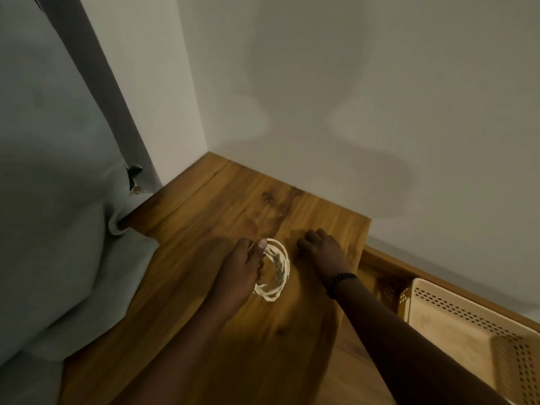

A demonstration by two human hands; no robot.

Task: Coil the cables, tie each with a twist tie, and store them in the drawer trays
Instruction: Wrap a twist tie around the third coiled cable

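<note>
A grey cloth [58, 200] drapes over the left edge of a wooden desk [204, 217] set against a pale wall. Near the middle of the desk, the left hand [239, 268] holds a coiled white cable [277, 267], thumb over the top of the loops and fingers curled round their near side, so the grip is closed on the coil, which stands tilted with its lower turns close to the wood. Just right of it, the right hand [321, 252], a dark beaded band [340, 283] at its wrist, lies knuckles-up near the desk's right edge; whether its fingers pinch anything, such as a twist tie, cannot be told. Beyond that edge and lower, a perforated cream tray [467, 325] sits in an open drawer. No tie is visible on the coil, so the binding step appears not yet done. The risk is that the springy loops fan out or slip from the one-handed hold before a tie goes round them, forcing a rewind.
</note>
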